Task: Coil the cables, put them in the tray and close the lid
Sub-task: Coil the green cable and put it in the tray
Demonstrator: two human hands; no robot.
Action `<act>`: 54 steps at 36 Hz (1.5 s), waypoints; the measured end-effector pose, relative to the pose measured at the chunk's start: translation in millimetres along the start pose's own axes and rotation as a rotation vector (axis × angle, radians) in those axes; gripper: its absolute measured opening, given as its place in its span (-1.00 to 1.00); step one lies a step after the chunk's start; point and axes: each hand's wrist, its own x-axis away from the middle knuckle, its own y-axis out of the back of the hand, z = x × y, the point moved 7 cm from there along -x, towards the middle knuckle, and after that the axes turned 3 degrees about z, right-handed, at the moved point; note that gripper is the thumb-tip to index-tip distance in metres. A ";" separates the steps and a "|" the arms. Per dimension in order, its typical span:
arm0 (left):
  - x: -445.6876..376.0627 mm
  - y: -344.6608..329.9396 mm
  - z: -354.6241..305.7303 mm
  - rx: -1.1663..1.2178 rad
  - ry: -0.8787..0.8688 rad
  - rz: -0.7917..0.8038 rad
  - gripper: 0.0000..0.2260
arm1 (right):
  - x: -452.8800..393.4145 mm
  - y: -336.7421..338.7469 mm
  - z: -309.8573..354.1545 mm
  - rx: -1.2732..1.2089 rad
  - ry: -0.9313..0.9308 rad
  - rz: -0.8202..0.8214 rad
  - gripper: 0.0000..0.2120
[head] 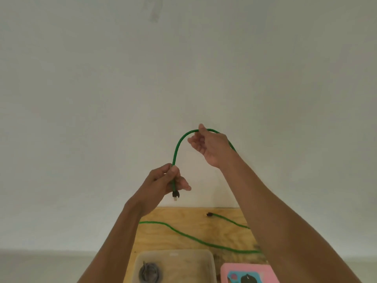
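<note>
Overhead, 2 hands, left hand [163, 180] and right hand [208, 146], pinching arched green braided cable [177, 149].

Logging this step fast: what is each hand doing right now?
Left hand: closed around the green cable, just above its plug.
Right hand: pinching the same cable at the top of its arc.
</note>
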 end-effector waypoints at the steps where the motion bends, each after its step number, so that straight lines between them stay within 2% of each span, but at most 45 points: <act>1: -2.1 2.3 -3.7 0.033 -0.007 -0.047 -0.71 | 0.8 1.9 -6.3 0.132 -0.030 0.001 -0.65; 3: -5.7 10.0 -11.8 0.083 -0.022 -0.167 -0.72 | 5.6 5.6 -16.7 0.410 -0.036 0.008 -0.59; 5: -8.3 15.5 -20.6 0.139 -0.021 -0.250 -0.68 | 13.5 4.2 -19.6 0.607 0.086 0.024 -0.72; 7: -9.9 14.1 -29.3 0.171 0.007 -0.257 -0.64 | 22.0 -3.1 -19.1 0.716 0.270 0.076 -0.84; 10: -10.4 4.3 -38.7 0.197 0.032 -0.161 -0.65 | 24.3 -17.6 -22.5 0.862 0.438 0.183 -0.61; 14: -9.1 -15.8 -44.9 0.309 0.031 0.036 -0.73 | 22.1 -22.5 -19.5 0.974 0.595 0.178 -0.65; 16: -7.8 -27.5 -45.5 0.369 0.032 0.139 -0.76 | 21.1 -19.6 -14.2 0.844 0.573 0.184 -0.71; 19: -7.4 -40.5 -49.0 0.436 0.023 0.245 -0.78 | 23.9 -23.5 -6.9 0.634 0.431 0.245 -0.79; 21: -9.2 -44.8 -56.2 0.493 -0.004 0.272 -0.81 | 25.5 -29.1 -2.8 0.686 0.426 0.281 -0.81; 23: -13.6 -46.2 -65.7 0.528 -0.052 0.256 -0.83 | 27.0 -32.2 -5.8 0.698 0.385 0.361 -0.77; 25: -18.4 -47.3 -76.7 0.525 -0.102 0.221 -0.81 | 25.9 -29.9 -11.8 0.587 0.304 0.371 -0.60; 26: -21.1 -47.4 -81.5 0.534 -0.113 0.200 -0.78 | 25.7 -27.8 -15.7 0.529 0.263 0.333 -0.61; 27: -23.6 -47.7 -85.9 0.552 -0.115 0.180 -0.78 | 25.5 -27.0 -19.9 0.515 0.244 0.298 -0.70; 29: -29.7 -46.5 -94.7 0.587 -0.128 0.141 -0.82 | 26.9 -26.0 -25.0 0.641 0.289 0.208 -0.93; 30: -33.4 -44.4 -98.6 0.600 -0.136 0.114 -0.84 | 30.4 -25.8 -31.8 0.693 0.274 0.206 -0.94; 32: -42.0 -38.1 -106.0 0.602 -0.159 0.057 -0.83 | 34.5 -22.7 -43.8 0.774 0.270 0.207 -0.81; 34: -50.3 -30.3 -112.8 0.569 -0.181 0.009 -0.82 | 39.3 -20.5 -48.4 0.689 0.285 0.217 -0.80; 37: -60.2 -18.3 -119.5 0.528 -0.201 -0.029 -0.82 | 40.8 -15.7 -47.7 0.605 0.353 0.127 -0.83; 44: -73.2 3.7 -112.8 0.293 -0.258 -0.055 -0.83 | 54.3 -14.1 -24.4 0.858 0.539 0.023 -0.83; 51: -65.1 2.6 -101.5 -0.230 -0.271 -0.020 -0.81 | 62.8 -14.7 34.5 1.220 0.614 0.164 -0.82; 54: -60.2 -8.6 -94.6 -0.345 -0.233 0.016 -0.63 | 62.3 -20.7 65.2 1.229 0.675 0.209 -0.90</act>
